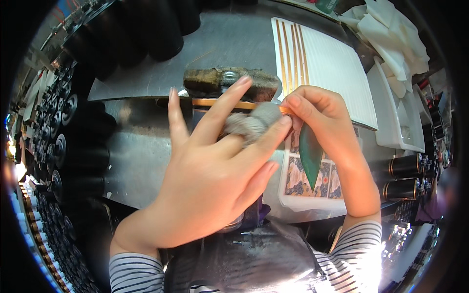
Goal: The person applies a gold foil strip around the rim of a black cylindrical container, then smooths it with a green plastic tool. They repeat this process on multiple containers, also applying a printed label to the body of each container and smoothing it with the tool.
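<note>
My left hand (200, 180) reaches across the middle, its thumb side toward my right hand. Its inner fingers curl round a bunched grey knit cloth (261, 119), blurred by motion, while two outer fingers stretch out. Beneath them lies a dark cylinder with a gold band (204, 102) along its far edge, mostly hidden by the hand. My right hand (325, 119) pinches the end of a thin gold strip (285, 110) beside the cloth. A green pointed blade-like tool (311, 161) hangs from the same hand, tip down. Just beyond the cylinder sits a worn brown block (205, 83).
On the metal table (234, 34), a white ribbed sheet (337, 73) bears several gold strips. A patterned card (298, 178) lies below the green tool. Black cylinders (83, 156) crowd the left; others (405, 166) stand at right, near a white tray (413, 124) and crumpled paper (386, 34).
</note>
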The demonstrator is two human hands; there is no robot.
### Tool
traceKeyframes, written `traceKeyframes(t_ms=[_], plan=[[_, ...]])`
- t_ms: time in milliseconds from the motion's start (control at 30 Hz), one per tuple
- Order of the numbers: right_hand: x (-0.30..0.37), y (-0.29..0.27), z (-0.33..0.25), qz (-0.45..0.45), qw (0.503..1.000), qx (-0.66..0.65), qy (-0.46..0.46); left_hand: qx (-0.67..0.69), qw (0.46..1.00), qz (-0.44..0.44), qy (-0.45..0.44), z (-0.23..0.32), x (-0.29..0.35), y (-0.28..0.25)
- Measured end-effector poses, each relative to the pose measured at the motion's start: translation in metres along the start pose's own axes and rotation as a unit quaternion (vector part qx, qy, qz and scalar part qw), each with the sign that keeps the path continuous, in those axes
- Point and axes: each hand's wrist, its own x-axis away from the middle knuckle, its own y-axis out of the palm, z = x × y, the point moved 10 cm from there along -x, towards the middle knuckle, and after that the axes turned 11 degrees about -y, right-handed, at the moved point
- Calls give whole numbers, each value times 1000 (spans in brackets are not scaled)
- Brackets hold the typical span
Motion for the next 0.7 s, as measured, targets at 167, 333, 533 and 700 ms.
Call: traceKeyframes(t_ms=[167, 333, 533, 700], plan=[[0, 10, -15, 8, 998, 9, -64, 562, 793, 34, -234, -60, 30, 40], [2, 13, -13, 3, 999, -24, -42, 412, 892, 69, -171, -73, 37, 21], [6, -4, 9, 12, 1000, -12, 1, -19, 997, 53, -61, -17, 9, 0], [5, -9, 10, 18, 1000, 9, -15, -3, 998, 49, -30, -8, 1, -4]])
